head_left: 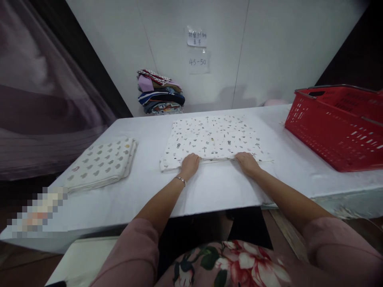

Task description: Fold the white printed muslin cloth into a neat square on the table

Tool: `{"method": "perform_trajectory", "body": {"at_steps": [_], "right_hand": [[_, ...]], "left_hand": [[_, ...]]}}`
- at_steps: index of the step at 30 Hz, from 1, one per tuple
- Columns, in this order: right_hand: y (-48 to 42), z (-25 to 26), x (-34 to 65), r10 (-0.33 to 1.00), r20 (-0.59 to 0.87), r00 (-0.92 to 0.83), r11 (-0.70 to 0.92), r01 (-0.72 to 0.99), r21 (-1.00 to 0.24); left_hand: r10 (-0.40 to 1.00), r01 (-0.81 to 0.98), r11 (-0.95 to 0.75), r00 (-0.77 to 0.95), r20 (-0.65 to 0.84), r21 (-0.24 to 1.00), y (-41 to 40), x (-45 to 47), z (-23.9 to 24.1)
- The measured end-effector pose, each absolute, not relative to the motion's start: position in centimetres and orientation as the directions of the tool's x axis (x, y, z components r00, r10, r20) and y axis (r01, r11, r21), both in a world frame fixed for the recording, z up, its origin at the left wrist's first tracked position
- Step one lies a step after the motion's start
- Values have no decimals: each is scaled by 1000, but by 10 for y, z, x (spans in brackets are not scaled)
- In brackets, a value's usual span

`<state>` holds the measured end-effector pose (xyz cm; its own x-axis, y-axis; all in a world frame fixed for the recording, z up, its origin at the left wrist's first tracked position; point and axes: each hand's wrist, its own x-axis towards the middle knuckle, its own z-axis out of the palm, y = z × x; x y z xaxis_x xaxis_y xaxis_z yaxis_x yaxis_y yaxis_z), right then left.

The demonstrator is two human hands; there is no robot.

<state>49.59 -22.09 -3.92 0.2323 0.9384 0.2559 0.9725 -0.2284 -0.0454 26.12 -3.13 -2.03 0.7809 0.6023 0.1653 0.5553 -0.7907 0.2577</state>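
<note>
A white cloth printed with small grey-green motifs lies folded in layers on the white-covered table. Along its near edge, my left hand grips the layers left of the middle, fingers curled over the fold. My right hand is closed on the same edge further right. Between the two hands the edge runs fairly straight, with the layers showing. The fingertips of both hands are partly hidden by the hands themselves. To the left rests another folded cloth, cream with grey spots, touched by neither hand.
A red plastic basket stands on the table's right side. Behind the table's far edge is a stack of folded fabrics against the wall. Paper signs hang on the wall. At lower left sits a pale stool or box.
</note>
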Motion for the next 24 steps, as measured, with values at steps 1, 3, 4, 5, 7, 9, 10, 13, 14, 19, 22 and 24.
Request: {"method": "perform_trajectory", "body": {"at_steps": [1, 3, 4, 5, 7, 9, 10, 13, 14, 19, 22, 24], "right_hand": [[-220, -40, 496, 938, 252, 236, -230, 972, -54], [-219, -40, 495, 943, 246, 225, -218, 974, -57], [-219, -40, 494, 946, 245, 213, -207, 977, -53], [-219, -39, 494, 949, 245, 199, -194, 980, -46], [-221, -39, 494, 954, 246, 172, -169, 985, -34], [-223, -39, 494, 955, 251, 156, -155, 988, -24], [-224, -40, 495, 956, 253, 151, -150, 988, -21], [-225, -40, 495, 957, 250, 150, -152, 988, -13], [-224, -40, 495, 958, 243, 154, -156, 988, -11], [-223, -38, 495, 963, 203, 180, -187, 982, 18], [-224, -37, 500, 956, 202, 213, -224, 974, 32], [-227, -37, 505, 948, 210, 241, -253, 967, 35]], "left_hand": [[619, 569, -778, 769, 163, 266, -31, 262, -20], [647, 600, -754, 749, 145, 266, -30, 266, -19], [659, 616, -743, 740, 130, 261, -30, 267, -19], [669, 629, -734, 735, 112, 257, -29, 269, -18], [682, 647, -718, 727, 76, 256, -27, 272, -18], [688, 656, -708, 724, 45, 262, -24, 275, -17], [691, 661, -702, 722, 27, 266, -23, 276, -17], [706, 684, -674, 708, -30, 279, -19, 279, -16], [711, 691, -664, 702, -45, 286, -18, 280, -16], [714, 692, -650, 697, -57, 315, -17, 280, -14], [706, 668, -663, 708, -13, 339, -18, 275, -16], [666, 600, -705, 743, 62, 377, -18, 269, -20]]}}
